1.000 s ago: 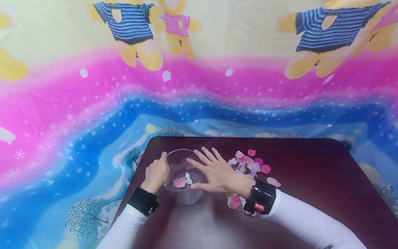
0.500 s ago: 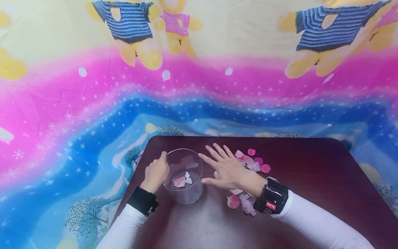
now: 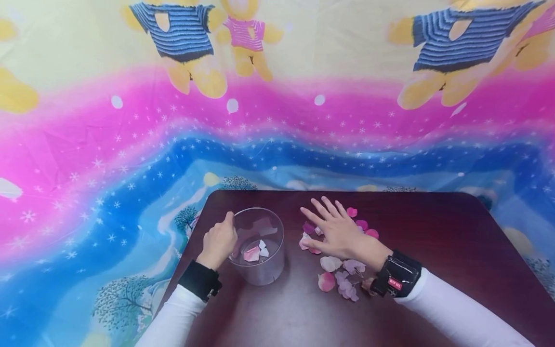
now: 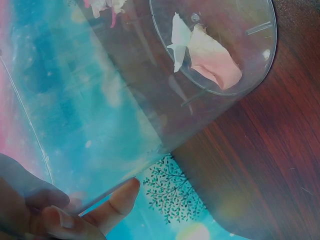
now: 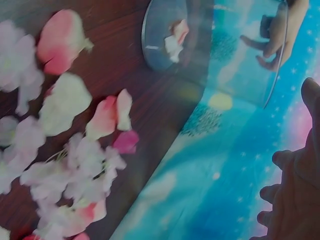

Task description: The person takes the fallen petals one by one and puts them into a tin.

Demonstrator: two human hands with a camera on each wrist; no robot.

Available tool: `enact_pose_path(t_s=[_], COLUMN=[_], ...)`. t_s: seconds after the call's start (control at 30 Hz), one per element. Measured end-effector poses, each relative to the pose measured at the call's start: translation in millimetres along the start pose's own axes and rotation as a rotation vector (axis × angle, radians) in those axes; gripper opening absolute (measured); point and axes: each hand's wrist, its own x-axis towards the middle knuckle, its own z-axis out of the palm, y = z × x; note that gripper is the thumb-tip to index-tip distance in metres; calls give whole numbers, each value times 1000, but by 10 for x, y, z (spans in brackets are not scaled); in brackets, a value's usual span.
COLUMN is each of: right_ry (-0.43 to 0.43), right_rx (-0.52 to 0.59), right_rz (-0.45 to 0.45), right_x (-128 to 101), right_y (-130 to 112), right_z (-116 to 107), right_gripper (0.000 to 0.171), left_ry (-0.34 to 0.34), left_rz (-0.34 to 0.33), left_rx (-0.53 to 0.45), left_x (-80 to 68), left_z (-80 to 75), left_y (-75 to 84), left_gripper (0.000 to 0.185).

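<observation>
My left hand (image 3: 218,242) grips the rim of a clear plastic tub (image 3: 262,275) at its left side; the left wrist view shows thumb and fingers pinching the thin wall. Inside, on its floor, lie a pale pink petal (image 3: 251,254) and a white petal (image 4: 180,40). With fingers spread and nothing held, my right hand (image 3: 340,234) hovers over a scatter of artificial petals, partly covering them. Among these are a pink-and-cream petal (image 5: 60,42), a white petal (image 3: 331,263), a magenta petal (image 5: 126,142) and pale lilac blossoms (image 3: 346,286).
Everything stands on a dark reddish-brown table (image 3: 438,250) with rounded far corners. Behind it hangs a cloth (image 3: 321,130) printed with bears, snowflakes and trees. A black band (image 3: 400,273) circles each wrist.
My right hand has moved from over the tub's right side rightwards to above the petals, fingers still spread. The left hand and the tub have stayed put.
</observation>
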Motion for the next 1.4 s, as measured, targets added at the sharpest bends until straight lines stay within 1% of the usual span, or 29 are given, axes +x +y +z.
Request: enact_pose_path(t_s=[0.37, 0.47, 0.63, 0.8, 1.07, 1.3, 1.4], right_ry=[-22, -36, -57, -58, -6, -42, -38], right_rx=[-11, 5, 17, 28, 35, 20, 4], right_rz=[98, 121, 161, 211, 245, 292, 287], right_x=[-162, -198, -250, -332, -501, -634, -690], right_y=[368, 443, 585, 747, 974, 1133, 1192], right_z=[-4, 3, 48, 95, 143, 210, 250], right_gripper=[83, 83, 83, 79, 73, 74, 70], left_ry=[6, 4, 4, 2, -8, -19, -15], left_rz=[2, -3, -8, 0, -3, -4, -5], left_rx=[5, 12, 14, 8, 11, 5, 9], left_x=[20, 26, 27, 20, 22, 21, 25], left_z=[-2, -3, -6, 1, 16, 11, 13], left_y=[-8, -16, -23, -31, -32, -22, -22], left_gripper=[17, 17, 19, 18, 19, 19, 18])
